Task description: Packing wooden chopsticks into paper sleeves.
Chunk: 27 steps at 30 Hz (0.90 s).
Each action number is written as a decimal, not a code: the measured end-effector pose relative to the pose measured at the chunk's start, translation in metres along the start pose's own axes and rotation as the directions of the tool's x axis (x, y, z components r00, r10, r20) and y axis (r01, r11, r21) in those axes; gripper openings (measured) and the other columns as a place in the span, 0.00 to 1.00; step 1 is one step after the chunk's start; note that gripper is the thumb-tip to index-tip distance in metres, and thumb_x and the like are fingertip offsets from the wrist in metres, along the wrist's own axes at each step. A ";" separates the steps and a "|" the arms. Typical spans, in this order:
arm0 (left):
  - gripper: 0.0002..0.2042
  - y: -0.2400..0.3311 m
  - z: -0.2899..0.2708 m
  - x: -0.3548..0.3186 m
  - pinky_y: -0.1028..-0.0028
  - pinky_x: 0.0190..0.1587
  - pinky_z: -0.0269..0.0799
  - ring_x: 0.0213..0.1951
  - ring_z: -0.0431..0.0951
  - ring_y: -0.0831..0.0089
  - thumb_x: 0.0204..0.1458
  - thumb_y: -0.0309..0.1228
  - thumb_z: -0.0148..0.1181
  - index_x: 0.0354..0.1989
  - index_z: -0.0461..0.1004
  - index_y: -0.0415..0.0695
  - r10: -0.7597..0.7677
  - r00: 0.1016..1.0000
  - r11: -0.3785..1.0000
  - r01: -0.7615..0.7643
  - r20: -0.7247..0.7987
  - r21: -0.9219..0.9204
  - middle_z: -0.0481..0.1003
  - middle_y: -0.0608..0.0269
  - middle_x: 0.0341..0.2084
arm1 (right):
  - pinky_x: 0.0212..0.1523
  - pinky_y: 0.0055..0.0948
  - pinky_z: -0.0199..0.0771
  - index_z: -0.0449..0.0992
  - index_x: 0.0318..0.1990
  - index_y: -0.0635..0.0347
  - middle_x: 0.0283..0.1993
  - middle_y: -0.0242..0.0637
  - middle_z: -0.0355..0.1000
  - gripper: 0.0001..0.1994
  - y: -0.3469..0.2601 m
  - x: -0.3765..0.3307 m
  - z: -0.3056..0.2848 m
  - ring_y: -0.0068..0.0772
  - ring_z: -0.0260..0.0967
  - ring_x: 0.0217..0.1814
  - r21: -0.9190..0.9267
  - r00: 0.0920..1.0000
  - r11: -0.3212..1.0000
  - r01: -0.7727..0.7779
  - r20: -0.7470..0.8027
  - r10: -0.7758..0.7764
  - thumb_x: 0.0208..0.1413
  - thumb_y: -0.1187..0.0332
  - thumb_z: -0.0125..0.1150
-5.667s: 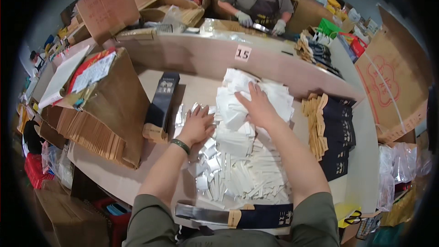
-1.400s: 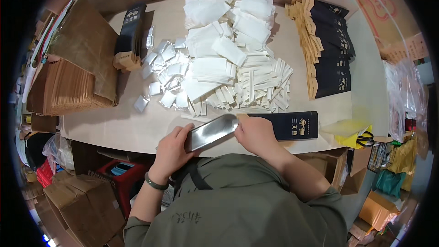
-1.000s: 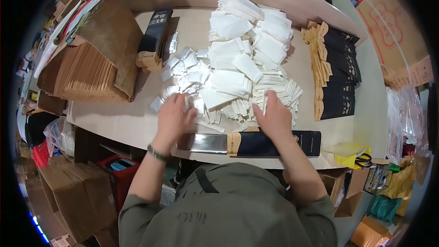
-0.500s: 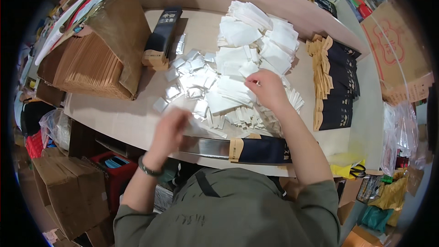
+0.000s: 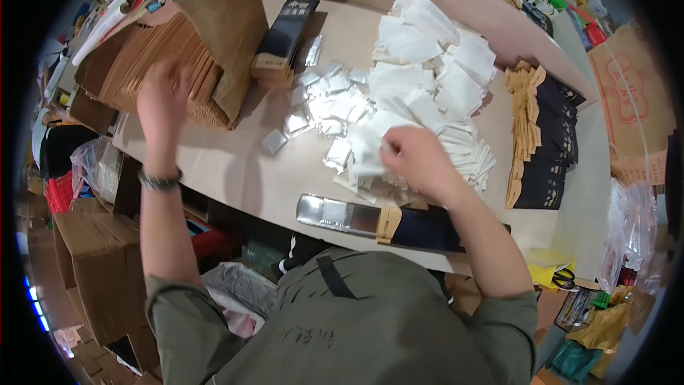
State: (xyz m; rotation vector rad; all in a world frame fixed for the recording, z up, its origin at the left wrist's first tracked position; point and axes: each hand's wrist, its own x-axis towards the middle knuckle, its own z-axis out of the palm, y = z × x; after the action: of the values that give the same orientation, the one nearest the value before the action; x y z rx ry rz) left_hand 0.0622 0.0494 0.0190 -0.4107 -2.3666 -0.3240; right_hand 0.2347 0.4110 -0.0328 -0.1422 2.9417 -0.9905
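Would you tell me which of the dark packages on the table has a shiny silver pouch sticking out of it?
The dark package at the near table edge, below the right hand; its silver pouch protrudes leftward.

The left hand (image 5: 162,103) is raised at the upper left of the frame, blurred, its grip unclear, a band on the wrist. The right hand (image 5: 420,162) sits at centre, fingers curled down, forearm running to the lower right.
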 end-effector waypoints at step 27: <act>0.05 0.041 -0.021 -0.178 0.79 0.40 0.72 0.33 0.75 0.81 0.56 0.18 0.59 0.39 0.76 0.35 0.153 0.439 0.445 0.769 0.885 -0.459 0.77 0.69 0.28 | 0.63 0.49 0.62 0.74 0.41 0.64 0.62 0.49 0.66 0.19 0.014 -0.123 0.055 0.53 0.63 0.63 -0.145 0.964 0.954 0.264 0.013 -0.265 0.44 0.63 0.73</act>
State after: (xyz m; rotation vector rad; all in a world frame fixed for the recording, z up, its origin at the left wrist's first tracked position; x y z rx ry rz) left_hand 0.2158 0.0435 -0.0824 -0.5436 -3.0787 -2.0639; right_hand 0.3593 0.4007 -0.0844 -0.5514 3.0555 -0.7973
